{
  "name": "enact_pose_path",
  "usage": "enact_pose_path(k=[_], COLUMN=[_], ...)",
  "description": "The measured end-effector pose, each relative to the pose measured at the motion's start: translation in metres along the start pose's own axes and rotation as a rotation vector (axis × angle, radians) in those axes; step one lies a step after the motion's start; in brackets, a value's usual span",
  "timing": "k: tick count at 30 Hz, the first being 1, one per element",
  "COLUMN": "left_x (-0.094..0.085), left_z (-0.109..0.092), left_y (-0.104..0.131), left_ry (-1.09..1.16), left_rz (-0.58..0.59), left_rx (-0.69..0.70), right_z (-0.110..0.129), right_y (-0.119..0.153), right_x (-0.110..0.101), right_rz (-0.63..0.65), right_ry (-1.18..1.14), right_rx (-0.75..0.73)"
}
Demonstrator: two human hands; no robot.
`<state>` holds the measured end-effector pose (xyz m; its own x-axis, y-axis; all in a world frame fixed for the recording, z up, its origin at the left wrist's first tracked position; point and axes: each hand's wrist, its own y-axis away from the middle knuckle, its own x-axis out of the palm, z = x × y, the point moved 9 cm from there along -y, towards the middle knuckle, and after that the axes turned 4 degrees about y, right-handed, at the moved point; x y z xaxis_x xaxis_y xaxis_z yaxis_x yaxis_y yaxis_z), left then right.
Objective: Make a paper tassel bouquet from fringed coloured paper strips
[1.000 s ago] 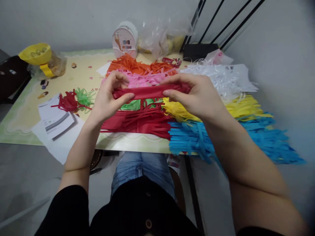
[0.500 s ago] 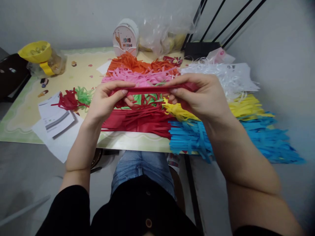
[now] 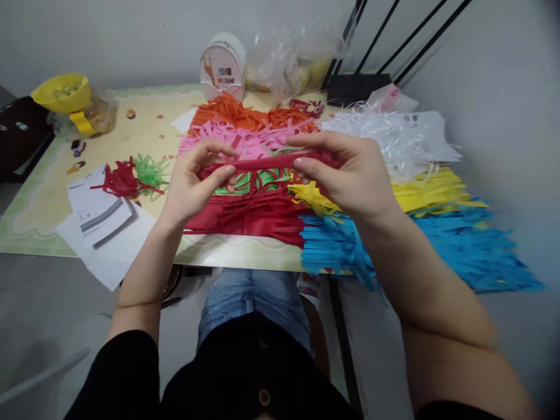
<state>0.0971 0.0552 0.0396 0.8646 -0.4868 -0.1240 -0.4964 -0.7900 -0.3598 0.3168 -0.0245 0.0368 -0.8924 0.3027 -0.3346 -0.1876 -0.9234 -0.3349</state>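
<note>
Between my two hands stretches a narrow folded strip of red tissue paper (image 3: pixel 262 163), held level above the table. My left hand (image 3: pixel 195 175) pinches its left end, thumb in front, with the index finger lifted a little. At the other end my right hand (image 3: pixel 345 166) grips the strip between thumb and fingers. Red fringed paper (image 3: pixel 245 216) lies beneath it near the table edge. Green fringe (image 3: pixel 266 179) shows partly behind the strip, with pink fringe (image 3: pixel 258 135) and orange fringe (image 3: pixel 245 114) farther back.
Blue fringe (image 3: pixel 472 251), yellow fringe (image 3: pixel 429 189) and white fringe (image 3: pixel 385 137) lie at right. Leftward are a small red-and-green fringe bundle (image 3: pixel 120 178) and paper sheets (image 3: pixel 107 221). A yellow funnel-like container (image 3: pixel 63 96), a white tub (image 3: pixel 223 67) and plastic bags (image 3: pixel 289 67) stand at the back.
The fingers of both hands have loosened and shifted slightly on the red strip. My right hand has moved a little left, and the strip now tilts slightly.
</note>
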Motion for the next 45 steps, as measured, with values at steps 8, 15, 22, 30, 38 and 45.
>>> enact_pose_path(k=[8, 15, 22, 30, 38, 45], left_x=[0.006, 0.003, -0.005, 0.001, 0.003, 0.010], left_z=[0.007, 0.023, 0.021, 0.006, 0.023, 0.030], left_y=[0.000, -0.003, -0.001, 0.000, 0.001, 0.000], left_ry=[0.042, 0.136, -0.083, -0.081, 0.309, 0.431], left_rz=[0.075, 0.064, 0.010, 0.031, -0.028, -0.043], left_rx=[-0.120, -0.212, -0.193, -0.057, -0.199, -0.239], right_z=[0.000, -0.001, -0.002, -0.015, -0.022, -0.015], right_y=[0.001, 0.001, 0.000, -0.001, 0.001, 0.002], right_x=[-0.002, -0.004, -0.003, 0.006, 0.017, 0.017], right_rz=[0.008, 0.063, 0.060, 0.074, 0.073, 0.116], right_ry=[0.130, 0.104, 0.117, -0.123, -0.449, -0.322], right_rx=[-0.014, -0.002, -0.030, 0.042, 0.122, 0.019])
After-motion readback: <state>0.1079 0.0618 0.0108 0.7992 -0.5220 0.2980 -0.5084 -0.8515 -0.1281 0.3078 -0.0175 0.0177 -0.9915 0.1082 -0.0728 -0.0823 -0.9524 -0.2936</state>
